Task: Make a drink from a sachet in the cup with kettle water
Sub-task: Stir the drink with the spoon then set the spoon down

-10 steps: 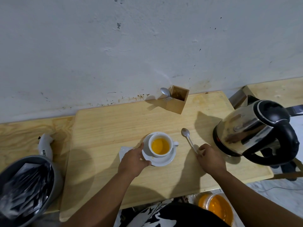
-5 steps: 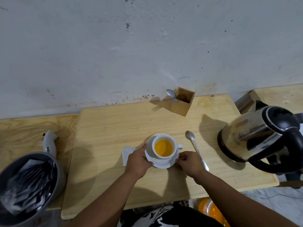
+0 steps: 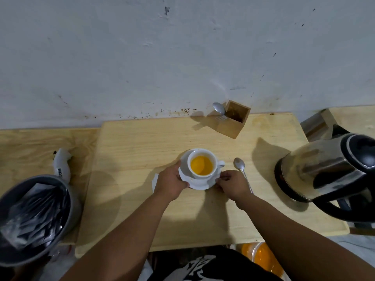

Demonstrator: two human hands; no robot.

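A white cup (image 3: 214, 161) holding orange liquid stands on a white saucer (image 3: 199, 184) in the middle of the wooden board (image 3: 142, 142). My left hand (image 3: 169, 184) grips the saucer's left rim and my right hand (image 3: 233, 184) grips its right rim. A metal spoon (image 3: 239, 165) lies on the board just right of the cup, its handle running under my right hand. A white sachet (image 3: 155, 180) peeks out from under my left hand. The steel kettle (image 3: 324, 169) with a black lid and handle stands at the right.
A wooden cutlery box (image 3: 233, 122) with a spoon and fork stands against the wall. At the left, a grey bin (image 3: 30, 216) lined with black plastic and a white crumpled wrapper (image 3: 60, 165). An orange container (image 3: 261, 258) sits below the table's front edge.
My right hand let go of the spoon, leaving it on the board, and came left to the saucer's right rim. My left hand stayed on the saucer.
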